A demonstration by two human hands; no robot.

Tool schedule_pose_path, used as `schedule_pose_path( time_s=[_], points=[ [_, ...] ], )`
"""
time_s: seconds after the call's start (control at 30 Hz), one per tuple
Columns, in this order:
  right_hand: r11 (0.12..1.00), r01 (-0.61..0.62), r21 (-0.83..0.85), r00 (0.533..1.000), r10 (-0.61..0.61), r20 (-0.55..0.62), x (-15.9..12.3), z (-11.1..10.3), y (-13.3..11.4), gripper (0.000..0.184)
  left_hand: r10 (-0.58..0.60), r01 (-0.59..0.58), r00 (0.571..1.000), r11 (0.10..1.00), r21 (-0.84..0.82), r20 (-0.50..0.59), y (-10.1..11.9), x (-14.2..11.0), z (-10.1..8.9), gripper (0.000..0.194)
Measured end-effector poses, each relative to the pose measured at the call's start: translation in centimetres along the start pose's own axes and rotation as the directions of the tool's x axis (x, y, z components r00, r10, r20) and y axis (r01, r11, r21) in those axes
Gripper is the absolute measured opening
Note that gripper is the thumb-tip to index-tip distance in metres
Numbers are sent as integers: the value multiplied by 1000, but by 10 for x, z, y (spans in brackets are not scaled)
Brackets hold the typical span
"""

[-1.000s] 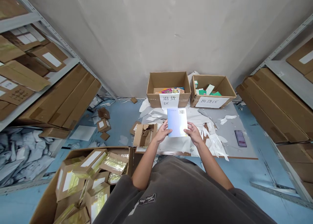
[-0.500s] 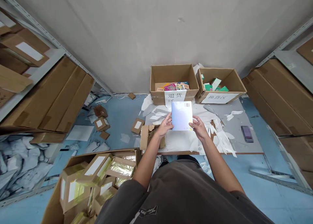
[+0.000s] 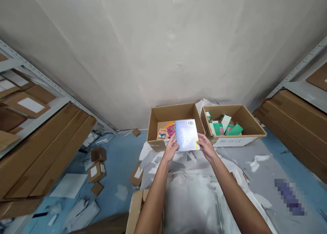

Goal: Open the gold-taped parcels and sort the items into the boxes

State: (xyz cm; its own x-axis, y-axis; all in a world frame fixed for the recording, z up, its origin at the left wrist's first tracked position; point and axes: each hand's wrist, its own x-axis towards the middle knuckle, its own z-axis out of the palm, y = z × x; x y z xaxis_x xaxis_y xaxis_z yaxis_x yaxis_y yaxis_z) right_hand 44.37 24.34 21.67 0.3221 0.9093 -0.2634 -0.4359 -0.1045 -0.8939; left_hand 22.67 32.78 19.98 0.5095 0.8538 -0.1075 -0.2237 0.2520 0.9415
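A thin, pale blue-violet book (image 3: pixel 186 136) with a barcode at its upper right is held up between both hands. My left hand (image 3: pixel 171 148) grips its lower left edge, thumb on the near face. On the opposite edge, my right hand (image 3: pixel 205 146) pinches the lower right corner beside a yellow patch. Directly behind the book stands an open cardboard box (image 3: pixel 152 125) with several colourful books inside, partly hidden by the held one. To its right is a second cardboard box (image 3: pixel 255 130) containing several green and white small cartons.
White crumpled paper (image 3: pixel 194 193) covers much of the grey table (image 3: pixel 255 183). An opened carton (image 3: pixel 134 210) lies at the near left. Small boxes (image 3: pixel 97 171) rest on the blue floor. Shelves with long cartons (image 3: pixel 51 152) flank both sides, and a wall rises behind.
Both hands have carried the book forward, so it now overlaps the front of the left box. My view has tilted up and come nearer the boxes.
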Motion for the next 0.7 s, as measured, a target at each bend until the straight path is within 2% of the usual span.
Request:
schedule_pose_path(
  time_s=[0.1,0.17,0.23,0.3,0.4,0.5,0.7],
  points=[
    [998,53,35,999,-53,4,56,-1,-14,60,26,-24,999,999,41,-34,10,56,9,95],
    [997,68,21,997,-67,-48,86,-3,-20,63,38,-27,992,995,98,-117,13,84,14,88],
    [996,75,-36,986,-80,-149,106,-10,-19,64,68,-19,967,981,194,-247,10,100,17,82],
    [991,88,-105,968,-110,-226,113,-20,-11,63,113,-12,935,957,291,-335,1,102,16,79],
    [982,116,-149,963,-149,-227,98,-36,7,60,163,-44,934,936,350,-319,-14,85,13,77],
    [979,145,-144,964,-173,-203,66,-44,24,57,154,-51,944,941,334,-291,-25,59,10,80],
    [973,164,-164,958,-197,-209,-7,-36,33,58,166,-82,960,935,344,-224,-13,0,8,80]
  ],
)
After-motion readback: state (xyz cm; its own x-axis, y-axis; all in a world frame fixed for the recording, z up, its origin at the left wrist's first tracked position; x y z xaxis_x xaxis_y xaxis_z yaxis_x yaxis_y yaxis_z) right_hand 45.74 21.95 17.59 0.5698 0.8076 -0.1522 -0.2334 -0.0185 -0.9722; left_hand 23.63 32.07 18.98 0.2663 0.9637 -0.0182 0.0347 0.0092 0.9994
